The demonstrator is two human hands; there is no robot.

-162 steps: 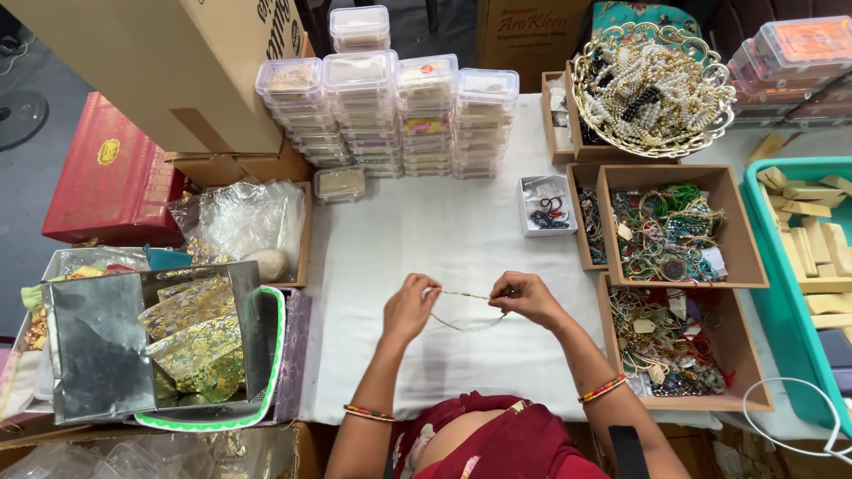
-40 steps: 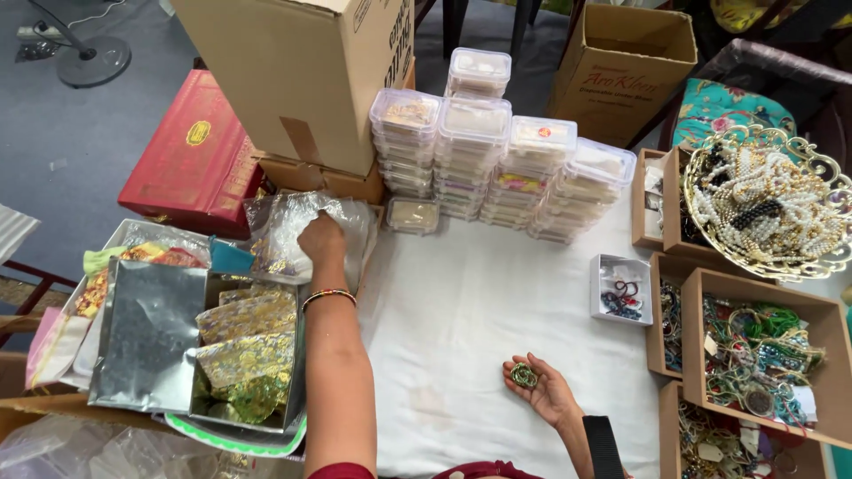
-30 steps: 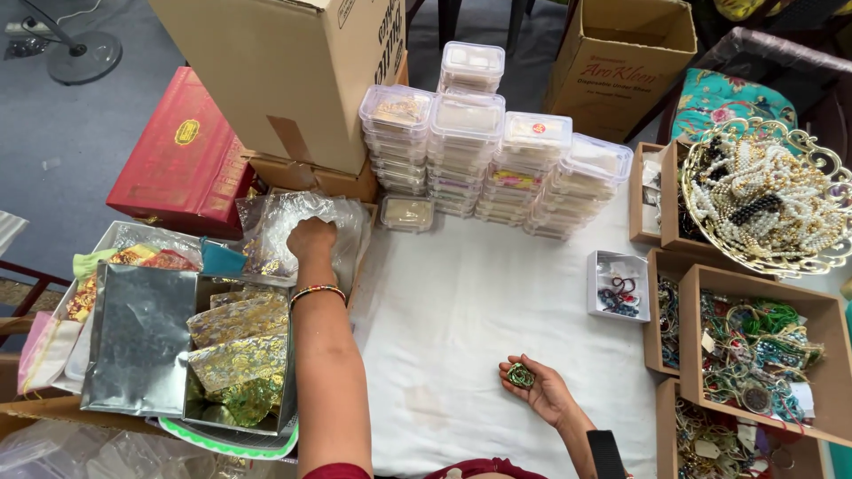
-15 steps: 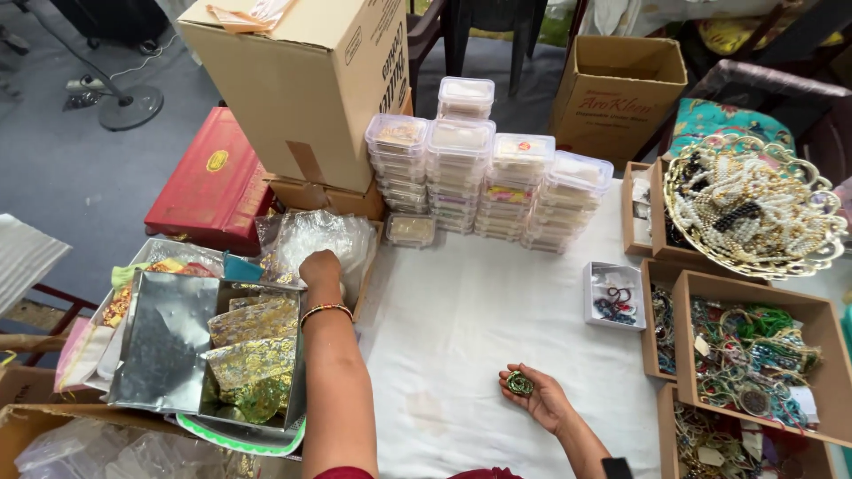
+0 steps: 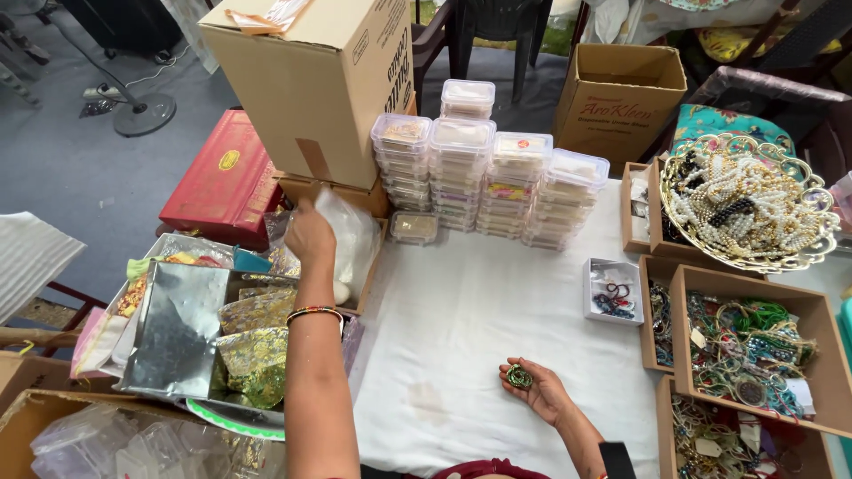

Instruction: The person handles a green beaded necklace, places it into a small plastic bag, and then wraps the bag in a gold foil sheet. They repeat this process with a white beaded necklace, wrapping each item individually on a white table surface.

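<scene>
My left hand [image 5: 310, 232] reaches forward to a heap of clear plastic bags [image 5: 353, 238] in an open cardboard tray and grips one of them, lifting it a little. A bangle sits on that wrist. My right hand [image 5: 535, 387] rests palm up on the white tablecloth [image 5: 479, 302], cupping a small coiled green and dark bead necklace [image 5: 519, 377].
Stacks of clear lidded boxes [image 5: 484, 182] stand at the table's back, a big cardboard box [image 5: 311, 80] to their left. A red box [image 5: 220, 182] and a tray of shiny pouches [image 5: 222, 337] lie left. Trays of jewellery [image 5: 750, 346] and a gold basket of beads [image 5: 750, 204] stand right.
My left hand has closed on a clear bag and raised it from the heap. The right hand stays in place with the coiled necklace. The view has tilted upward.
</scene>
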